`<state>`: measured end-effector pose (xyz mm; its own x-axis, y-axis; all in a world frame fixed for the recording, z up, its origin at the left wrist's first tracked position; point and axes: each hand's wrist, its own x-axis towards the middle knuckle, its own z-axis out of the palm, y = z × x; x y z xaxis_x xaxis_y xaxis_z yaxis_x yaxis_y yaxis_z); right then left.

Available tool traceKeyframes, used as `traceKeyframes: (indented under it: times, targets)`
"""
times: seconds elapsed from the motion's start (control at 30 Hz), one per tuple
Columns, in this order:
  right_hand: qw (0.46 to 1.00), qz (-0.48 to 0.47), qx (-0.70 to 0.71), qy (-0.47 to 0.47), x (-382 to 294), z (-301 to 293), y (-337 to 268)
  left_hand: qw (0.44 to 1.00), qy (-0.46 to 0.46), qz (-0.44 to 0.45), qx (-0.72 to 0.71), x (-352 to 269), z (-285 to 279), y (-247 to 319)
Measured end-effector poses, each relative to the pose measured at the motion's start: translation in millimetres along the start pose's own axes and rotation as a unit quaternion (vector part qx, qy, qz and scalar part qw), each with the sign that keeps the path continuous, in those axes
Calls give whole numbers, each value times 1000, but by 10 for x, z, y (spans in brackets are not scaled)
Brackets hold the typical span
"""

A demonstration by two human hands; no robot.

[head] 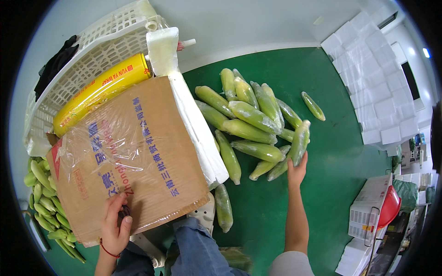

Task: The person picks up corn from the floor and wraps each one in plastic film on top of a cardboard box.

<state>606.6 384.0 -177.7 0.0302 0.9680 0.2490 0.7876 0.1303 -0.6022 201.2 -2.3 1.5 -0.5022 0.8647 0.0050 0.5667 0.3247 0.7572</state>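
Observation:
My right hand [297, 170] grips the lower end of a film-wrapped green vegetable [299, 143], long and thick, tilted up at the right side of a pile. Several more film-wrapped green vegetables [255, 115] lie heaped on the green floor [262, 203] beside it. Over the near edge of a cardboard box [179, 145] is my left hand [115, 220], thumb and fingers apart. A small dark object [124, 211] shows between them; whether it is held is unclear. Clear film covers part of the printed box top.
A white foam box edge [197, 138] borders the cardboard. Behind sit a yellow wrap roll [103, 93] and a white plastic crate [114, 48]. Unwrapped green vegetables [48, 207] are piled at left. Stacked white foam boxes [376, 82] stand far right; a red basin [390, 207] is nearer.

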Motion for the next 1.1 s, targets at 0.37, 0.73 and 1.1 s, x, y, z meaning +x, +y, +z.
traceKeyframes:
  times: [0.37,0.73,1.1]
  targets:
    - [986,-146,-28,-76,-1249,373,-307,1000,-9,-18,12,56,2,58]
    - [940,89,171,-282,-2450,342,-481,1000,-10,1,8,94,-21,78]
    - [994,-87,16,-70,537,-39,-342,1000,-4,3,2,41,-6,-8]
